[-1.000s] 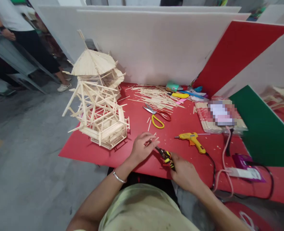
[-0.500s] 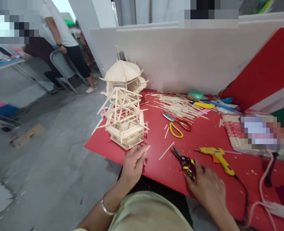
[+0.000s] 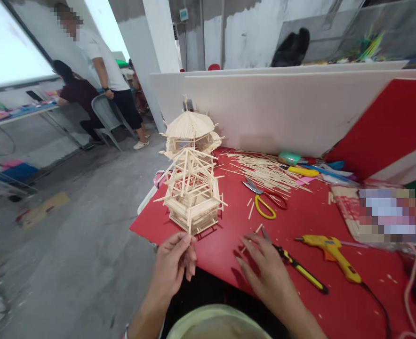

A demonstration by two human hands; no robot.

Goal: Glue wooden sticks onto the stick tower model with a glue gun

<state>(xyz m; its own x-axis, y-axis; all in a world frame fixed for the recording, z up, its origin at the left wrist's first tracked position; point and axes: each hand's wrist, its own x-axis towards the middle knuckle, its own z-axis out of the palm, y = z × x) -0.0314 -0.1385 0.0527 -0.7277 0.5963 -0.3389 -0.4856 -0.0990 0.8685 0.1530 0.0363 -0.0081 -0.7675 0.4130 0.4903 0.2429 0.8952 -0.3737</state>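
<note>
My left hand (image 3: 177, 260) is closed in a pinch at the table's front edge, just before a wooden stick model (image 3: 194, 202) of a small tower. A short wooden stick (image 3: 189, 231) shows at its fingertips, partly hidden by them. My right hand (image 3: 266, 266) hovers low over the table with fingers apart, above a longer thin stick (image 3: 259, 229) that it partly covers. Black-and-yellow snips (image 3: 305, 273) lie right beside that hand, their blades partly behind it. Behind the model stands a second one with a slatted roof (image 3: 190, 125).
On the red table (image 3: 225, 230) lie scissors (image 3: 264, 200), a yellow glue gun (image 3: 330, 249) with its cord, a pile of thin sticks (image 3: 264, 172) and a yellow cutter (image 3: 302, 171). A white board (image 3: 282, 113) stands behind. Two people are at the far left.
My right hand has let go of the snips and moved left over the loose stick. The snips now lie with handles together. My left hand has drawn left and nearer me. The view has tilted up.
</note>
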